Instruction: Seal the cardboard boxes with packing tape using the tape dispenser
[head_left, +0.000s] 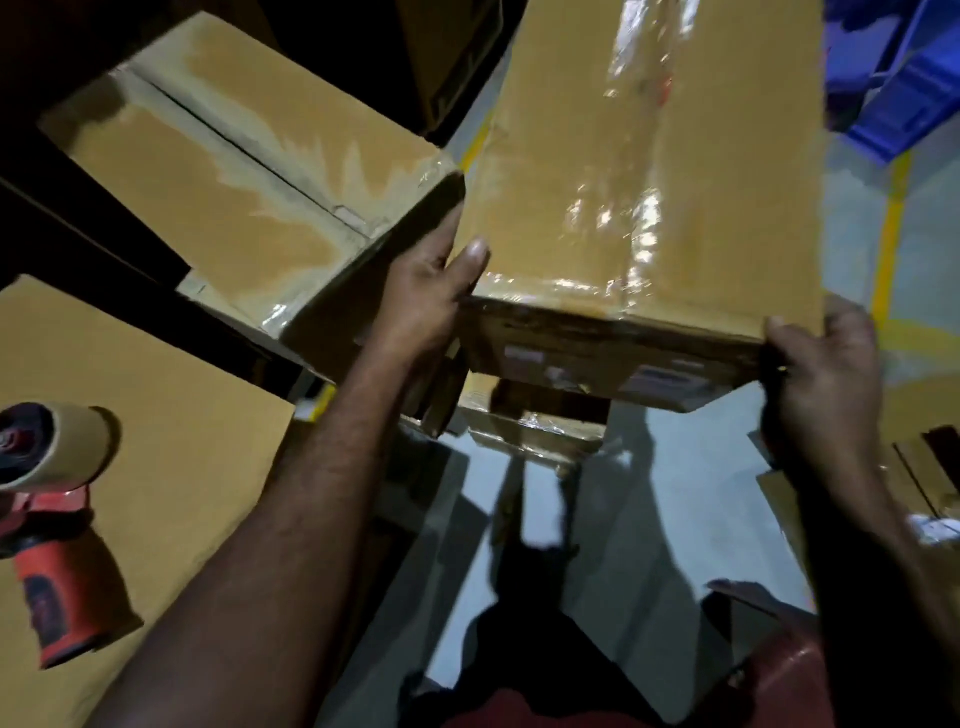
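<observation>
Both forearms extend forward and upward from the bottom of the head view. The left hand sits at the near left corner of the taped box. Its thumb lies flat on the top face and its fingers wrap the left side wall. The right hand clamps the near right corner. Its thumb hooks over the top edge; the remaining fingers pass beneath the box and are hidden. The box is held clear of the floor, tilted away from the person, with glossy tape running along its top face.

The tape dispenser, red with a tape roll fitted, lies on its side on a flat carton at lower left, well apart from both hands. A second taped carton stands just beside the left hand. A blue crate is at upper right. Yellow floor lines run beyond the held box.
</observation>
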